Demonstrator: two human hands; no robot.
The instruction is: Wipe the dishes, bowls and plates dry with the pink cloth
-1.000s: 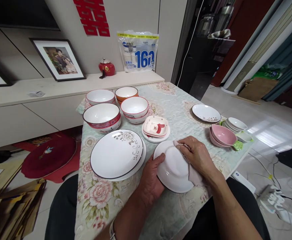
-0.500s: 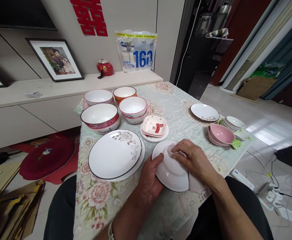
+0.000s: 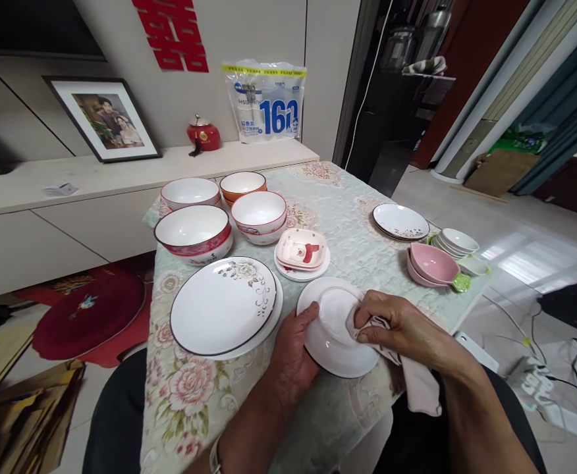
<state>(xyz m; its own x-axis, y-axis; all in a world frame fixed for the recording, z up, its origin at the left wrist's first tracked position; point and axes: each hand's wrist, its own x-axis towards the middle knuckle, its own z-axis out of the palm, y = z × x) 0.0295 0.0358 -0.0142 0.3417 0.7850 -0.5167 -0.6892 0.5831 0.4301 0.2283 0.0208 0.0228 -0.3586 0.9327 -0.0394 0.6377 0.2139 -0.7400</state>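
Note:
A white plate (image 3: 335,316) is tilted with its underside and foot ring facing me, near the table's front edge. My left hand (image 3: 296,345) grips its left rim, thumb on the underside and fingers hidden beneath. Bunched in my right hand (image 3: 392,326) is a pale pink cloth (image 3: 421,388), pressed against the right part of the plate's underside; its loose end hangs down. Left of the plate lies a large white plate with a floral pattern (image 3: 224,306), stacked on another. Just beyond my hands, square pink dishes with a bear picture (image 3: 301,249) rest on small round plates.
Stacked bowls (image 3: 192,227) stand at the table's back left. On the right are oval plates (image 3: 401,220), pink bowls (image 3: 431,264) and small white bowls (image 3: 459,241). A floral cloth (image 3: 190,388) covers the table. Behind it, a cabinet holds a bag of cups (image 3: 266,105).
My right hand has slid the cloth from the middle of the plate's underside to its right side, and more cloth hangs free. My left hand keeps its hold on the plate.

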